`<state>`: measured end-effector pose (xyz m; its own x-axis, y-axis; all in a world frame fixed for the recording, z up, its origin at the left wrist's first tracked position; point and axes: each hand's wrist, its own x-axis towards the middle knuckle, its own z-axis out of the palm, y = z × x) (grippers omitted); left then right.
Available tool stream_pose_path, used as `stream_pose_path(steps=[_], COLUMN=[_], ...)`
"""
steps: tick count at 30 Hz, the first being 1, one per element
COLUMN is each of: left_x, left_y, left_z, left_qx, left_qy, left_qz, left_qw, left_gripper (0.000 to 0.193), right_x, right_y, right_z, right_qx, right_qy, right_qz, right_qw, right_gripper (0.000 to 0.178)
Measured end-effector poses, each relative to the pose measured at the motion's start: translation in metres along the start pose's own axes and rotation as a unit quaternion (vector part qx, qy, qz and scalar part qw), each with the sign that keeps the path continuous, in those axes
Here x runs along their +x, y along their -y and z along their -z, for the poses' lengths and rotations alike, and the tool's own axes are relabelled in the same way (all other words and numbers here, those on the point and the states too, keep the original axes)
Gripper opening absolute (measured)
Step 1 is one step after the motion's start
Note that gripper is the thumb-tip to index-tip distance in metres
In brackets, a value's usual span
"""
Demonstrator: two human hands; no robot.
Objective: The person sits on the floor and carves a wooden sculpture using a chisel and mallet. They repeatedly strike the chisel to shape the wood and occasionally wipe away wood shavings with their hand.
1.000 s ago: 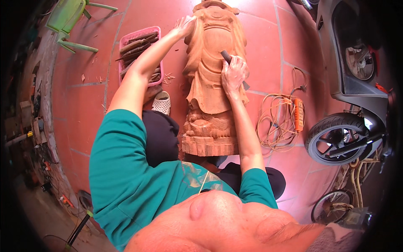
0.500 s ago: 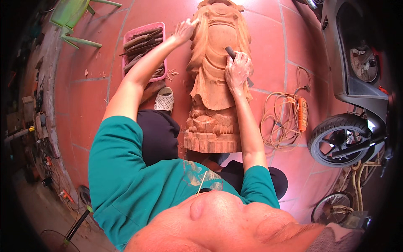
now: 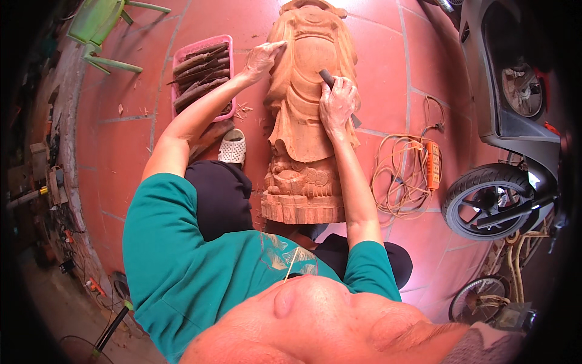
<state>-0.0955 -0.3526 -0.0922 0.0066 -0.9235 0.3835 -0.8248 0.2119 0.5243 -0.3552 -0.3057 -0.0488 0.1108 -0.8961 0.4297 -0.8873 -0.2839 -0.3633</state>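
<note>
My right hand [image 3: 339,106] clasps a dark bar-shaped tool [image 3: 327,78] over the brown carved wooden statue [image 3: 314,57]. My left hand [image 3: 263,59], unclenched, extends fingers at its edge.

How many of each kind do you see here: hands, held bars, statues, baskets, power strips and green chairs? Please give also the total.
Hands: 2 (left hand, right hand)
Held bar: 1
Statue: 1
Basket: 1
Power strip: 1
Green chair: 1
Total: 7

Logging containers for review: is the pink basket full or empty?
Full, or nearly: long dark tools lie heaped across the pink basket.
</note>
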Motion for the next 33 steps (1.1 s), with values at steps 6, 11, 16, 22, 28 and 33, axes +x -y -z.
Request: stream_pose_path(steps=[6, 11, 16, 22, 28, 33], left_x=[0.035, 0.092, 0.039, 0.033, 0.089, 0.044], left_y=[-0.015, 0.007, 0.013, 0.014, -0.004, 0.008], left_z=[0.005, -0.016, 0.005, 0.019, 0.004, 0.015], left_qx=[0.116, 0.148, 0.141, 0.155, 0.226, 0.203], left_qy=[0.024, 0.064, 0.044, 0.049, 0.113, 0.076], left_qz=[0.009, 0.027, -0.048, -0.063, -0.019, -0.048], left_qw=[0.993, 0.987, 0.988, 0.985, 0.967, 0.975], left_gripper=[0.032, 0.032, 0.037, 0.039, 0.034, 0.036], right_x=[0.002, 0.001, 0.002, 0.003, 0.003, -0.002], right_y=[-0.001, -0.011, -0.006, 0.003, -0.008, 0.003], right_z=[0.004, 0.006, -0.001, 0.004, 0.006, 0.005], right_qx=[-0.002, -0.032, -0.007, 0.0, -0.012, 0.004], right_qy=[0.013, 0.005, 0.001, 0.015, 0.012, 0.02], right_qz=[0.0, 0.001, 0.007, 0.001, -0.01, -0.004], right_qw=[1.0, 0.999, 1.0, 1.0, 1.0, 1.0], right_gripper=[0.031, 0.033, 0.034, 0.035, 0.034, 0.032])
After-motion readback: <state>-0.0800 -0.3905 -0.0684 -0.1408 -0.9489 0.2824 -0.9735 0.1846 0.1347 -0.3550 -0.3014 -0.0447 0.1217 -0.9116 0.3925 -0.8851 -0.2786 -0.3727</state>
